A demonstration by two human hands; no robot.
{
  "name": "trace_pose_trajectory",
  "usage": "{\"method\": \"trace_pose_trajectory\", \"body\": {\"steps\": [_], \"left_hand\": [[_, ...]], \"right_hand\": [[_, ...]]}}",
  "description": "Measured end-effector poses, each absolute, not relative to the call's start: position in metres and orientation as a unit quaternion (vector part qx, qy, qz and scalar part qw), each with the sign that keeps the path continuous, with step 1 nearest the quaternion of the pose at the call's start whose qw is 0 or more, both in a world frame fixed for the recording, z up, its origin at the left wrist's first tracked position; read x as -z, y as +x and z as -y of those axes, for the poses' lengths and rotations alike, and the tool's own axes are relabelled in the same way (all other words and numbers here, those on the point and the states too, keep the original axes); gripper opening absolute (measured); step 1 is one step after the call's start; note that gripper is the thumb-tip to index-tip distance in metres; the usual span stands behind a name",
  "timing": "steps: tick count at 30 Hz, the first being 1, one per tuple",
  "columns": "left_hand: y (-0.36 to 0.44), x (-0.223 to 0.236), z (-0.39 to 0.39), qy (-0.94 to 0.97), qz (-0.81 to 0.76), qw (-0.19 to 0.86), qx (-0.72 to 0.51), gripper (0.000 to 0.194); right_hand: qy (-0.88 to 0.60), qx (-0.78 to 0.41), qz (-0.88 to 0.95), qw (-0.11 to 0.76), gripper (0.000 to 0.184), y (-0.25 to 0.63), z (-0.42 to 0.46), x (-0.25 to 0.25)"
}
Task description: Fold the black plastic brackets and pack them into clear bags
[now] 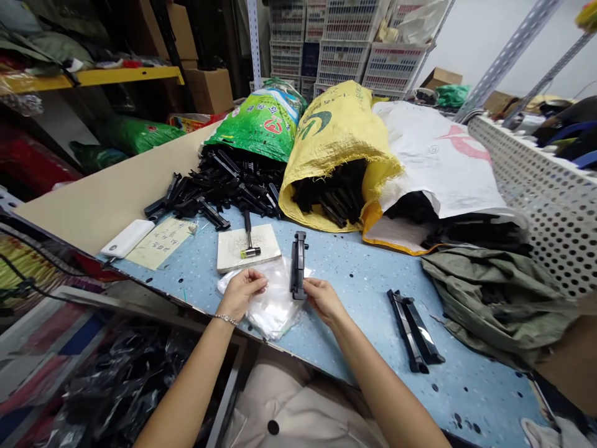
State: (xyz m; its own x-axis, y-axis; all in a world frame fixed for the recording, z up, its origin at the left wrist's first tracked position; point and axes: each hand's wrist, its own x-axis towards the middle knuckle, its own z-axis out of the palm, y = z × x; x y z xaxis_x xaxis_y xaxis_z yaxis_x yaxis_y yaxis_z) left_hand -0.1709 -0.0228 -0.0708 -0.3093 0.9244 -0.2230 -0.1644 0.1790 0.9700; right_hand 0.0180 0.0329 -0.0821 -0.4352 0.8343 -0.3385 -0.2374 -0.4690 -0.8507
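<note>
My right hand (324,302) grips the lower end of a long black plastic part (298,264), which stands roughly lengthwise away from me. Thumb and fingers of my left hand (242,292) are pinched together at the edge of a clear plastic bag (275,305); the exact grip is partly hidden. That bag lies on a small pile of similar bags on the blue speckled table (359,311). Just beyond, a small hammer (250,239) with a black handle rests on a worn pale block (226,250). To the right lie two more black parts (415,333), side by side.
Black parts (233,180) spill from a green sack (261,121). A yellow sack (342,130) and a white sack (438,155) also hold dark parts. Handwritten paper (161,244), a white device (128,238) and olive cloth (494,305) lie around. A perforated panel (545,193) borders the right.
</note>
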Motion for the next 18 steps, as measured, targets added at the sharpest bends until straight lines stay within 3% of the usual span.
{"method": "trace_pose_trajectory", "body": {"steps": [5, 8, 13, 18], "left_hand": [[-0.176, 0.074, 0.031, 0.467, -0.644, 0.297, -0.529, 0.006], [-0.169, 0.079, 0.030, 0.568, -0.636, 0.244, -0.462, 0.024], [-0.171, 0.080, 0.024, 0.556, -0.617, 0.327, -0.450, 0.049], [-0.166, 0.064, 0.045, 0.645, -0.609, 0.243, -0.392, 0.052]], "right_hand": [[-0.401, -0.737, 0.382, 0.387, 0.033, 0.041, -0.023, 0.072], [-0.349, -0.816, 0.341, 0.311, 0.030, 0.051, -0.005, 0.067], [-0.327, -0.927, 0.141, 0.116, 0.020, 0.061, 0.016, 0.088], [-0.352, -0.918, 0.119, 0.137, 0.019, 0.054, 0.014, 0.101]]}}
